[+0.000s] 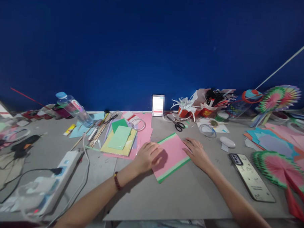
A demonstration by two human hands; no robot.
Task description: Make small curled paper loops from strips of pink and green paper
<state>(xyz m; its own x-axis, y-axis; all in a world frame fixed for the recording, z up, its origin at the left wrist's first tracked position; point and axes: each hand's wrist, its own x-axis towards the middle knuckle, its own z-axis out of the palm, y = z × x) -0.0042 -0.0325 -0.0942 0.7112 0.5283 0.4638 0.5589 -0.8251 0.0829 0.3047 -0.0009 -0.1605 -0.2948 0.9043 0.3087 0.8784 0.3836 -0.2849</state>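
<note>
A pink sheet of paper [172, 157] with green and pale-green strips along two opposite edges lies at an angle on the table. My left hand [148, 157], a beaded bracelet on its wrist, is at the sheet's left edge and casts a shadow on it. Its fingers are loosely bent, the thumb apart, and nothing shows in them. Along the right edge my right hand [195, 153] rests with fingers stretched out, their tips on the paper. Black-handled scissors [179, 125] lie just beyond the sheet.
Left are stacked coloured papers [119, 137], a tilted bottle [75, 107] and a power strip [60, 180] with cables. A lit phone screen [158, 105] stands at the back. Right are cups of tools [209, 109], a phone [252, 179] and a pleated paper fan [278, 166].
</note>
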